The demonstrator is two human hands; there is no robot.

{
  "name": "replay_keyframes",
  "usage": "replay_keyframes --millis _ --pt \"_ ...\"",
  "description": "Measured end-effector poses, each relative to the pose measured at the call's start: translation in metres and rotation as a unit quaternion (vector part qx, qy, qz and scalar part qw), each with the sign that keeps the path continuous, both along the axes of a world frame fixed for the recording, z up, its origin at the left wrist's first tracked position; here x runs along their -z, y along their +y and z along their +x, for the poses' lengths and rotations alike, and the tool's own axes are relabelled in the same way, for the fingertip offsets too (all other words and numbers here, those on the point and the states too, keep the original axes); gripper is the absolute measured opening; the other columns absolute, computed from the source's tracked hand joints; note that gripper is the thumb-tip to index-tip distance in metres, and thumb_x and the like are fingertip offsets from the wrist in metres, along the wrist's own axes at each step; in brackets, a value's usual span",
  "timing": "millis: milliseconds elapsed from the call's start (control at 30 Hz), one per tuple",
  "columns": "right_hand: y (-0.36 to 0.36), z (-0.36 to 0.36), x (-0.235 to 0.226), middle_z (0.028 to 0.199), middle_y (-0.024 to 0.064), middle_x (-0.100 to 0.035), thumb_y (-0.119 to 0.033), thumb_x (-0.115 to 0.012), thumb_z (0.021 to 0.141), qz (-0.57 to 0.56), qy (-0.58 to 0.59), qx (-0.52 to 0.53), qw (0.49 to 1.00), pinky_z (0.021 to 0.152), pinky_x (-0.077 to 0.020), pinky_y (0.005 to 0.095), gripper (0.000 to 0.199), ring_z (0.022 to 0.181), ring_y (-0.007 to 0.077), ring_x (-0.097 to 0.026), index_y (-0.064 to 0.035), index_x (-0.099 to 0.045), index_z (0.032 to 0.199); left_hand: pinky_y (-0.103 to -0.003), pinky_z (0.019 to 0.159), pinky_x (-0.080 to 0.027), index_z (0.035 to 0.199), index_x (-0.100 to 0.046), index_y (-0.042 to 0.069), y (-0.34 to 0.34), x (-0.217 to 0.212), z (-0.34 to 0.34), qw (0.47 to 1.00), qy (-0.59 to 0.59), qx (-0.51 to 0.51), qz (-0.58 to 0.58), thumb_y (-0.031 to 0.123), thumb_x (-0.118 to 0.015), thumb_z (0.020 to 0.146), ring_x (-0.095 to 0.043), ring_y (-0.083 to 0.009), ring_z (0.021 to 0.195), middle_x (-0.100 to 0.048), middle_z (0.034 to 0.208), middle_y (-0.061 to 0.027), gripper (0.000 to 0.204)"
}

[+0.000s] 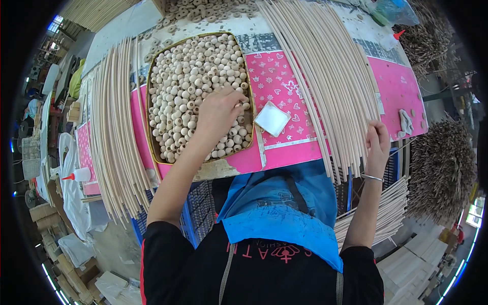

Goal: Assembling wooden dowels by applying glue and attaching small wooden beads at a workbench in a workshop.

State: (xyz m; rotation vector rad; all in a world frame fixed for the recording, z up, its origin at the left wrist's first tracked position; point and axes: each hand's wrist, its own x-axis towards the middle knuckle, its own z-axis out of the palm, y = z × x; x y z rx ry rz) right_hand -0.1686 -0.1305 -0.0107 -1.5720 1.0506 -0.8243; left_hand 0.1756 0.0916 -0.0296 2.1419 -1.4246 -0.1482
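The desk (396, 86) spreads out ahead of both hands, covered in pink patterned sheeting with a pale strip farther off. Across it, beyond the right hand, lies a broad fan of thin pale wooden sticks (315, 66), laid side by side and running from the far edge down toward the near edge. A second fan of the same sticks (114, 132) lies outside the left hand, past the tray's outer wall.

Directly under the left hand sits a shallow rectangular tray (150, 101) with a yellowish rim, filled almost to its walls with round, light wooden beads (193, 76), each with a hole through it. The left hand (218, 114) rests palm down on the beads near the tray's inner wall, fingers curled loosely into the heap; whether it has pinched a bead cannot be told.

The right hand (377, 142) is at the near ends of the big fan of sticks, fingers closed narrowly around the tips of one or a few of them, a thin bangle on its wrist.

Between the two hands, just beside the tray, lies a small white square dish (272, 119). A small glue bottle with a red tip (77, 175) stands well outside the left arm.
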Motion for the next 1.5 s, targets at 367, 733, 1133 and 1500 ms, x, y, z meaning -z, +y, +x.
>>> replay_keyframes --millis 367,733,1133,1500 --pt "0.045 0.100 -0.021 0.093 -0.0005 -0.060 -0.006 -0.066 0.094 0.084 -0.075 -0.272 0.956 0.069 -0.0469 0.0208 0.021 0.081 0.0057 -0.056 -0.0021 -0.064 0.114 -0.037 0.079 -0.048 0.085 -0.064 0.006 -0.017 0.019 -0.007 0.983 -0.181 0.030 0.026 0.010 -0.070 0.078 -0.065 -0.0243 0.086 -0.063 0.089 -0.0094 0.010" --pt "0.047 0.150 -0.041 0.080 0.0049 -0.064 -0.015 -0.060 0.101 -0.095 -0.067 -0.188 0.975 0.060 -0.0498 0.0232 0.016 0.072 0.0086 -0.063 -0.0001 -0.063 0.096 -0.025 0.085 -0.051 0.120 -0.062 0.001 0.032 -0.018 -0.034 0.768 0.617 -0.060 -0.164 0.013 -0.058 0.100 -0.065 -0.0108 0.095 -0.069 0.105 -0.0054 0.024" --pt "0.063 0.160 -0.036 0.081 0.0103 -0.060 -0.014 -0.065 0.097 -0.278 0.072 -0.228 0.930 0.056 -0.0459 0.0325 0.015 0.065 0.0211 -0.062 -0.0005 -0.061 0.093 -0.027 0.087 -0.054 0.128 -0.060 -0.001 0.039 -0.009 -0.041 0.676 0.706 -0.081 -0.195 0.014 -0.054 0.103 -0.066 -0.0133 0.097 -0.068 0.110 -0.0095 0.030" --pt "0.066 0.161 -0.019 0.079 0.0095 -0.060 -0.013 -0.064 0.097 -0.280 0.062 -0.254 0.924 0.059 -0.0459 0.0349 0.013 0.067 0.0225 -0.061 -0.0010 -0.061 0.094 -0.028 0.089 -0.056 0.118 -0.062 0.000 0.036 -0.008 -0.046 0.651 0.726 -0.094 -0.203 0.010 -0.064 0.097 -0.069 -0.0175 0.102 -0.071 0.110 -0.0110 0.023"
